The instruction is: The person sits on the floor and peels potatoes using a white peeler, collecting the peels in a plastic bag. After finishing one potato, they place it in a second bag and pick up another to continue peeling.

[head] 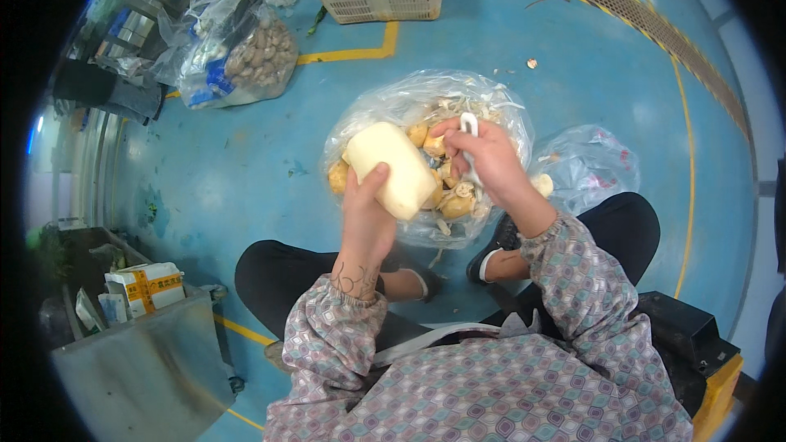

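Note:
My left hand (368,202) holds a large, pale, smooth peeled vegetable (392,169), its thumb on the near side. To the right of it my right hand (485,156) grips a white-handled tool (469,124), which looks like a peeler; its working end is hidden by the fingers. Both hands are above an open clear plastic bag (374,101) on the floor. Yellowish, potato-like pieces (457,206), cut ends and pale peelings (476,107) lie in the bag. The tool and the vegetable are apart.
Right of the open bag lies another clear bag (592,166), with a pale cut piece (543,185) beside it. A cream plastic basket (381,0) stands at the top. Bagged brown mushroom-like produce (261,55) is at upper left, a metal cart (147,368) at lower left.

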The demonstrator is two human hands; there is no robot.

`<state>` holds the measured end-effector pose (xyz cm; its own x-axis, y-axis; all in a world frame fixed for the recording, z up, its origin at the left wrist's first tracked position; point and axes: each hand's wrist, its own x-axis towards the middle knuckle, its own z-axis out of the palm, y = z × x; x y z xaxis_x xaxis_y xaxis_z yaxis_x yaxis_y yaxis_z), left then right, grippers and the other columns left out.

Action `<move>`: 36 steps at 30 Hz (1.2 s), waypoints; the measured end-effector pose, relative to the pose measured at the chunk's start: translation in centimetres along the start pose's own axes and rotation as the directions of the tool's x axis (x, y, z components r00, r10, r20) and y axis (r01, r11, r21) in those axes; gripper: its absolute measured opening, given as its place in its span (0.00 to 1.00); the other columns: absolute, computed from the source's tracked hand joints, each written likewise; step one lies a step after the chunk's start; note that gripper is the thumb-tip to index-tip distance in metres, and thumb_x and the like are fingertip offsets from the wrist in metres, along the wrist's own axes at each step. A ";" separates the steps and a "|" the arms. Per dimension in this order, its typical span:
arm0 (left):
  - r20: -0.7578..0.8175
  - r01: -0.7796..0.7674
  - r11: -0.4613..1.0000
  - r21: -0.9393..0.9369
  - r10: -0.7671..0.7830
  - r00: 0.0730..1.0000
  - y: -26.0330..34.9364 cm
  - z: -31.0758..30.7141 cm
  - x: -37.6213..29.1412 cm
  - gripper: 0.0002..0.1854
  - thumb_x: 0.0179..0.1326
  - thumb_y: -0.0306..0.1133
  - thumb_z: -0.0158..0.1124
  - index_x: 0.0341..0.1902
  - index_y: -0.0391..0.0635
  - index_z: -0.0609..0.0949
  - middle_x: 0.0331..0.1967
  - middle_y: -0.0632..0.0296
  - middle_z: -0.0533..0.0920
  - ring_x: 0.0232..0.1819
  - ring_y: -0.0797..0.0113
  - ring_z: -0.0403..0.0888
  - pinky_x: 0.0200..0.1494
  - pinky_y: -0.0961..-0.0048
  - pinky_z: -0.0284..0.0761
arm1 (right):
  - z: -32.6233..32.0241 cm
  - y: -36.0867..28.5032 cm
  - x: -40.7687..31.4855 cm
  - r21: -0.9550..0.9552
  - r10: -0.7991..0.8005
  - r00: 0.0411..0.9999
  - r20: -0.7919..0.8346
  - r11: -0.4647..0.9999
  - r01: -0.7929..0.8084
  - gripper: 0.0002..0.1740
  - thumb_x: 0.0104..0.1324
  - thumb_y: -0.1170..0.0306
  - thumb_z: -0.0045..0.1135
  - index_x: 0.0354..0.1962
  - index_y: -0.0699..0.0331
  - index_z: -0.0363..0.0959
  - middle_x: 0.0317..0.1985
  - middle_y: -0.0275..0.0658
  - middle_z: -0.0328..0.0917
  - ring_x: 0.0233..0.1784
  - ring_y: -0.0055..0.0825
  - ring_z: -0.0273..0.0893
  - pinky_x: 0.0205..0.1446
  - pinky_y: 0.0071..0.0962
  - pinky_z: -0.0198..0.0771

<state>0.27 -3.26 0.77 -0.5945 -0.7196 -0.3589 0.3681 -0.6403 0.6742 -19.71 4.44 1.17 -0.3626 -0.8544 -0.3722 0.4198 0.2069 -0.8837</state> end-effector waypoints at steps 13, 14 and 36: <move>-0.027 -0.060 0.912 0.405 0.078 0.997 -0.2 0.1 0.5 0.25 0.78 0.30 0.53 0.76 0.36 0.69 0.71 0.54 0.76 0.72 0.59 0.75 0.72 0.59 0.73 | -0.4 1.0 -0.3 0.051 0.202 0.974 0.104 0.977 -0.208 0.31 0.73 0.51 0.66 0.62 0.65 0.75 0.36 0.31 0.79 0.25 0.08 0.71 0.23 0.14 0.59; -0.076 -0.047 0.903 0.426 0.088 0.993 0.0 -0.1 0.8 0.24 0.79 0.31 0.53 0.75 0.37 0.70 0.70 0.54 0.77 0.71 0.60 0.76 0.71 0.60 0.74 | -0.5 0.9 -0.4 0.151 0.225 0.967 0.118 0.959 -0.242 0.30 0.74 0.50 0.64 0.62 0.64 0.75 0.32 0.28 0.77 0.21 0.06 0.67 0.19 0.14 0.53; 0.094 0.123 0.933 -0.337 -0.096 0.991 1.1 -0.1 0.2 0.29 0.83 0.56 0.45 0.69 0.44 0.75 0.58 0.54 0.84 0.57 0.56 0.86 0.62 0.53 0.81 | 4.4 -1.0 -4.1 -0.674 -0.485 0.803 0.347 0.466 0.573 0.45 0.50 0.59 0.84 0.65 0.64 0.76 0.57 0.47 0.84 0.56 0.43 0.87 0.59 0.38 0.81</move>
<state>0.66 -4.12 1.35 -0.6920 -0.6259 -0.3598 0.5117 -0.7768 0.3672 -15.02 5.61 4.81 -0.2063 -0.9515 0.2282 -0.5733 -0.0715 -0.8162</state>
